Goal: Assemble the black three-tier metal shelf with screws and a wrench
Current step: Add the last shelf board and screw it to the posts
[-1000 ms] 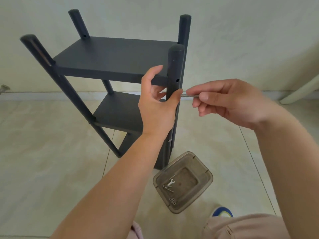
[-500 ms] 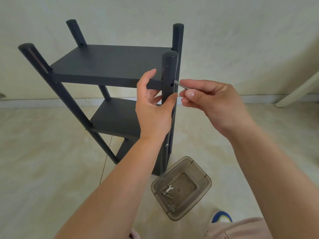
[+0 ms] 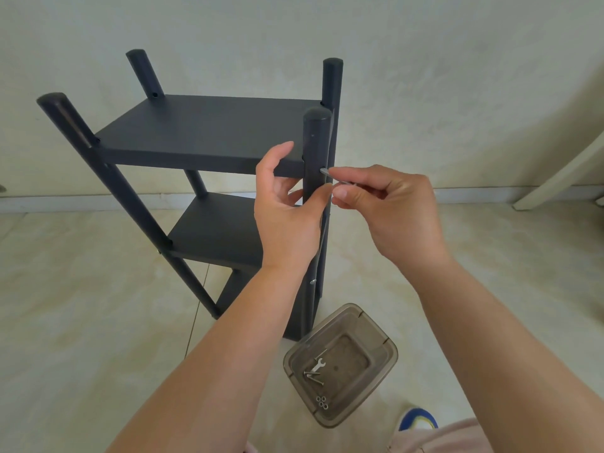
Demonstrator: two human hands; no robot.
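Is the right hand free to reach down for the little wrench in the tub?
Probably not yet. The right hand pinches a screw at the post's hole. The wrench lies uncovered in the open tub, so nothing blocks the way once that screw is seated.

The black shelf [image 3: 209,132] stands upright on the floor; a silver screw [image 3: 327,172] enters its near post; a small wrench [image 3: 318,366] lies in the bin.

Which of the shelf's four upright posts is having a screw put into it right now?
The near right post. The left hand grips it, and the right hand pinches a screw at its hole; nobody touches the others.
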